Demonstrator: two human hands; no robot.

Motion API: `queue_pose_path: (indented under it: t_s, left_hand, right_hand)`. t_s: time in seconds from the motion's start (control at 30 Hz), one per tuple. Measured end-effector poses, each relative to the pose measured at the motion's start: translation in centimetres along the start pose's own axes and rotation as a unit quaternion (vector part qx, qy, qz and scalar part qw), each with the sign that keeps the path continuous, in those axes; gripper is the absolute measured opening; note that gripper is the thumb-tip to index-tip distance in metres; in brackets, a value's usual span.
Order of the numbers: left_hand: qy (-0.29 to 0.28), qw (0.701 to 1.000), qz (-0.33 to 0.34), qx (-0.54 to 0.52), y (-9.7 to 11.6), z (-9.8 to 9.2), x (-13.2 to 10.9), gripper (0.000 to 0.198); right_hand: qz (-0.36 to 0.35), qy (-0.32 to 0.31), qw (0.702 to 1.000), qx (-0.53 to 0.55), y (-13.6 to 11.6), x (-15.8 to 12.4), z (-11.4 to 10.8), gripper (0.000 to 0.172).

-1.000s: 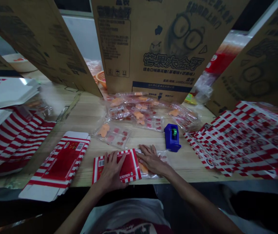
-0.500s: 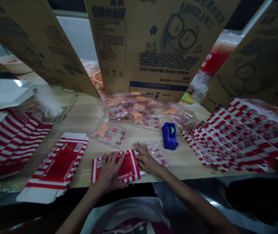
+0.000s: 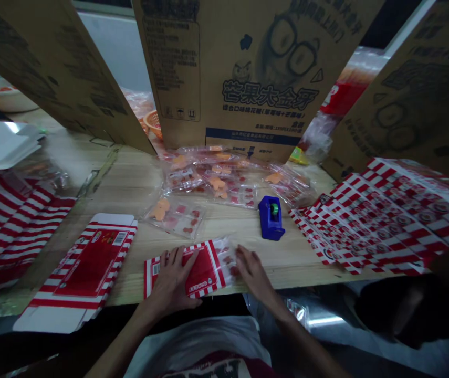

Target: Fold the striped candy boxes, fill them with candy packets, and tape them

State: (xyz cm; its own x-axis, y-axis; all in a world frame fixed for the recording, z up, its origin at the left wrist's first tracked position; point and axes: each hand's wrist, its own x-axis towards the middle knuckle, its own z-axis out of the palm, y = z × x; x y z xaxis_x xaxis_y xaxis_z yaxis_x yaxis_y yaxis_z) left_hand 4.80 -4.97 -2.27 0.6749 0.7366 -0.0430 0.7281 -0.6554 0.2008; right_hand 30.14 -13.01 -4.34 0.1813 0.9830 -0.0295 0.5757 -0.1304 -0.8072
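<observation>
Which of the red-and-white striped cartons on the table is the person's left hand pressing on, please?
The carton under the left hand, at the table's front edge; a clear sachet overlaps its right end, unlike the larger carton beside it.

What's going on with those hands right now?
Left hand flat on striped carton. Right hand at clear packet, carton's end. Tape dispenser ahead, not in the way.

A person's left hand (image 3: 171,281) lies spread on a flat red-and-white striped cardboard box (image 3: 204,275) on a pale wooden table (image 3: 137,184). A clear plastic candy packet (image 3: 224,252) pokes from the box's far end, touched by the right hand's (image 3: 253,275) fingertips (image 3: 237,257). A blue tape dispenser (image 3: 270,218) stands beyond.
</observation>
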Motion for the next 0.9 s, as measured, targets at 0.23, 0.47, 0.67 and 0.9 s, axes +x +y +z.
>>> queue_pose_path:
  t_s: [0.23,0.47,0.67,0.9]
  left_hand:
    - [0.105,0.992,-0.068,-0.016,0.7,-1.2,-0.2,0.108]
    - [0.199,0.945,-0.215,-0.146,2.8,-1.2,0.1,0.097]
    - [0.177,0.853,-0.133,-0.472,0.4,0.1,0.0,0.06]
    - [0.095,0.706,-0.112,-0.693,0.1,0.6,-0.7,0.07]
  right_hand:
    - [-0.039,0.025,0.987,0.155,-4.5,-0.2,3.3,0.042]
    - [0.004,0.136,0.927,0.351,-4.8,2.0,4.8,0.039]
    - [0.011,0.033,0.93,0.366,-3.9,3.7,4.4,0.051]
    - [-0.008,0.022,0.964,0.264,-2.9,3.1,4.6,0.034]
